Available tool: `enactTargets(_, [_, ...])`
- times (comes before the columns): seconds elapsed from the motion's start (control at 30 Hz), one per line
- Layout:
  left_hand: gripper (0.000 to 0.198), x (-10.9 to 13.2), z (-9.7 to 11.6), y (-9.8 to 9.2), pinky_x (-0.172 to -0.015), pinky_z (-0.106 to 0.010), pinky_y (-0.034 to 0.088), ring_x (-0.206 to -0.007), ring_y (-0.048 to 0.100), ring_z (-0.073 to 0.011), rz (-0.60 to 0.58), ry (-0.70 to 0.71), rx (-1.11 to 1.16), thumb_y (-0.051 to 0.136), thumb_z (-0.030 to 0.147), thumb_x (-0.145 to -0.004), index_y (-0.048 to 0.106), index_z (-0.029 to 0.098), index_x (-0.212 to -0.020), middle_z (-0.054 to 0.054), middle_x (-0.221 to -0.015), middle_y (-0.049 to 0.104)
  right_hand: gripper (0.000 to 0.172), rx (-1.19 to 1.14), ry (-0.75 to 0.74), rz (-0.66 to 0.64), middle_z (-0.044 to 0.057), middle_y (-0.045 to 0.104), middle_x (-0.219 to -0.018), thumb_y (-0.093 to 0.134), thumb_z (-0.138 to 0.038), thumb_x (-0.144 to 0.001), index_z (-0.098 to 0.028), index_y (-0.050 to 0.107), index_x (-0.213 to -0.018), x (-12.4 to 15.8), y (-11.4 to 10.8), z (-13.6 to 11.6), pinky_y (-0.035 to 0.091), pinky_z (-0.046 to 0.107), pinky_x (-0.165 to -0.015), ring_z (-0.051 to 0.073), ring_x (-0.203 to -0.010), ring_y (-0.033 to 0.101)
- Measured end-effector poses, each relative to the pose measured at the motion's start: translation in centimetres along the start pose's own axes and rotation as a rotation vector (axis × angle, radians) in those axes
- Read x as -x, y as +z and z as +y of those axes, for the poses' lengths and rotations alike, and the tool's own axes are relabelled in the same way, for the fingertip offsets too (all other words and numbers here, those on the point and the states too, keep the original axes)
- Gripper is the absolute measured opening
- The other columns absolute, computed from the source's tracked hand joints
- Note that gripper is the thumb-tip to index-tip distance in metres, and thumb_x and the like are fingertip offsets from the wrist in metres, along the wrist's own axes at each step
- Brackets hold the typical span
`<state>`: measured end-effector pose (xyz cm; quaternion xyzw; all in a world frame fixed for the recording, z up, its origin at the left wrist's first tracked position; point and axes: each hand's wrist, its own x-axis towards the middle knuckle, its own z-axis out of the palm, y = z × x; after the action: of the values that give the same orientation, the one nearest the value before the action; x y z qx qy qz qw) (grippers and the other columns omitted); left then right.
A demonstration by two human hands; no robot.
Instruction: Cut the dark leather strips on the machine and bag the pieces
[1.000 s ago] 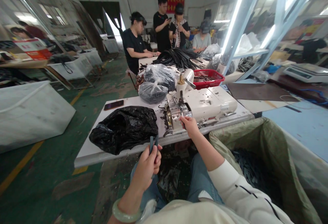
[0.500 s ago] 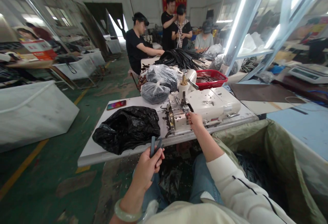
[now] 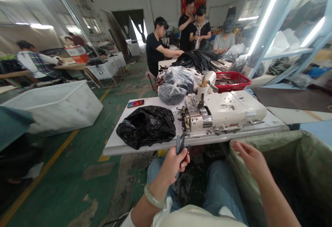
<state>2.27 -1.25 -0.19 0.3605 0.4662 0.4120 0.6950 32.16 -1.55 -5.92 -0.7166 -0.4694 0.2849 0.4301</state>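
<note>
My left hand (image 3: 174, 164) is closed around a few short dark grey strips (image 3: 178, 144), whose ends stick up above the fist in front of the table edge. My right hand (image 3: 249, 157) is over the rim of a green woven sack (image 3: 275, 139), its fingers loosely stretched with nothing visible in them. Ahead stands a cream-coloured machine (image 3: 228, 111) with a metal feed head and a lever, dark scraps scattered around it. A black plastic bag (image 3: 146, 126) lies crumpled on the table (image 3: 114, 147), left of the machine.
Clear bags of dark pieces (image 3: 172, 93), a phone (image 3: 135, 103) and a red basket (image 3: 233, 81) are around the machine. Co-workers gather behind a heap of black strips (image 3: 194, 58). A white bin (image 3: 59, 106) stands to the left.
My right hand has left the machine's front and come back to the right, over the sack. My left hand keeps its strips. The view has turned left.
</note>
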Motion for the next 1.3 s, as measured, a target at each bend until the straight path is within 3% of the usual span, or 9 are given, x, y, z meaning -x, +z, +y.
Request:
enactTargets(0.1, [0.035, 0.1, -0.3, 1.1, -0.036, -0.015, 0.017, -0.041, 0.033, -0.0026, -0.036, -0.034, 0.010, 0.064, 0.049, -0.078, 0.050, 0.016, -0.080, 0.002, -0.061, 0.055, 0.046, -0.489, -0.095, -0.459, 0.005, 0.069, -0.077, 0.069, -0.046, -0.076, -0.021, 0.068, -0.115, 3.3, 5.9, -6.8, 0.046, 0.027, -0.050, 0.015, -0.055, 0.056])
enactTargets(0.2, [0.033, 0.7, -0.1, 0.9, -0.036, -0.014, 0.015, -0.041, 0.035, -0.0031, -0.041, -0.057, 0.037, 0.063, 0.047, -0.079, 0.053, 0.016, -0.084, 0.001, -0.060, 0.055, 0.024, -0.547, -0.116, -0.590, 0.000, 0.058, -0.050, 0.071, -0.040, -0.077, -0.016, 0.073, -0.074, 5.6, 9.9, -10.5, 0.030, 0.020, -0.038, 0.008, -0.039, 0.041])
enactTargets(0.27, [0.032, 1.2, 0.2, 0.3, -0.035, -0.014, 0.014, -0.040, 0.035, -0.0027, -0.047, -0.082, 0.078, 0.064, 0.044, -0.079, 0.053, 0.015, -0.083, 0.001, -0.061, 0.056, 0.032, -0.611, -0.065, -0.594, -0.001, 0.055, -0.045, 0.071, -0.039, -0.078, -0.015, 0.066, -0.057, 5.9, 11.0, -11.1, 0.029, 0.020, -0.037, 0.007, -0.038, 0.040])
enactTargets(0.5, [0.035, 1.8, 1.3, -2.5, -0.036, -0.012, 0.011, -0.040, 0.025, -0.0004, 0.022, -0.101, 0.221, 0.078, 0.036, -0.067, 0.056, 0.013, -0.080, 0.009, -0.053, 0.040, 0.023, -1.161, 0.317, -0.473, 0.000, 0.062, -0.058, 0.084, -0.029, -0.063, -0.013, 0.069, -0.068, 3.7, 10.4, -10.6, 0.039, 0.011, -0.039, 0.003, -0.043, 0.046])
enactTargets(0.6, [0.039, 1.8, 1.5, -2.8, -0.036, -0.014, 0.006, -0.040, 0.013, -0.0005, -0.061, -0.181, 0.210, 0.075, 0.046, -0.070, 0.058, 0.012, -0.078, 0.013, -0.050, 0.021, 0.023, -1.173, 0.331, -0.480, 0.000, 0.062, -0.058, 0.086, -0.028, -0.062, -0.013, 0.069, -0.069, 3.4, 10.2, -10.6, 0.041, 0.011, -0.039, 0.003, -0.043, 0.047])
enactTargets(0.77, [0.041, 2.0, 1.6, -1.8, -0.037, -0.015, 0.004, -0.040, 0.008, -0.0010, -0.247, -0.298, 0.148, 0.074, 0.050, -0.069, 0.056, 0.014, -0.069, 0.014, -0.048, 0.015, 0.022, -1.159, 0.198, -0.513, -0.001, 0.060, -0.059, 0.083, -0.031, -0.066, -0.015, 0.070, -0.076, 3.6, 10.2, -10.2, 0.042, 0.013, -0.041, 0.004, -0.045, 0.046])
enactTargets(1.03, [0.028, 2.0, 1.0, -0.4, -0.043, -0.021, 0.026, -0.043, 0.035, -0.0080, 0.170, 0.212, -0.465, 0.072, 0.041, -0.070, 0.058, 0.017, -0.064, 0.005, -0.047, 0.043, 0.028, -1.258, 0.179, -0.823, 0.004, 0.066, -0.093, 0.076, -0.030, -0.076, -0.021, 0.069, -0.102, 4.9, 10.6, -9.8, 0.045, 0.016, -0.054, 0.007, -0.062, 0.050])
enactTargets(1.17, [0.024, 2.0, 1.5, -0.1, -0.052, -0.023, 0.033, -0.054, 0.042, -0.0118, 0.205, 0.336, -0.597, 0.072, 0.034, -0.070, 0.060, 0.017, -0.057, 0.002, -0.054, 0.050, 0.022, -1.267, 0.207, -0.855, 0.003, 0.067, -0.084, 0.076, -0.030, -0.076, -0.020, 0.070, -0.095, 5.2, 11.4, -9.6, 0.044, 0.017, -0.055, 0.006, -0.057, 0.048])
enactTargets(1.3, [0.022, 1.9, 1.6, 0.1, -0.050, -0.023, 0.030, -0.050, 0.039, -0.0106, 0.194, 0.293, -0.573, 0.072, 0.033, -0.068, 0.063, 0.017, -0.057, 0.003, -0.051, 0.048, 0.025, -1.280, 0.249, -0.891, 0.001, 0.065, -0.081, 0.078, -0.030, -0.074, -0.018, 0.069, -0.095, 4.8, 12.0, -9.2, 0.042, 0.017, -0.052, 0.005, -0.055, 0.046])
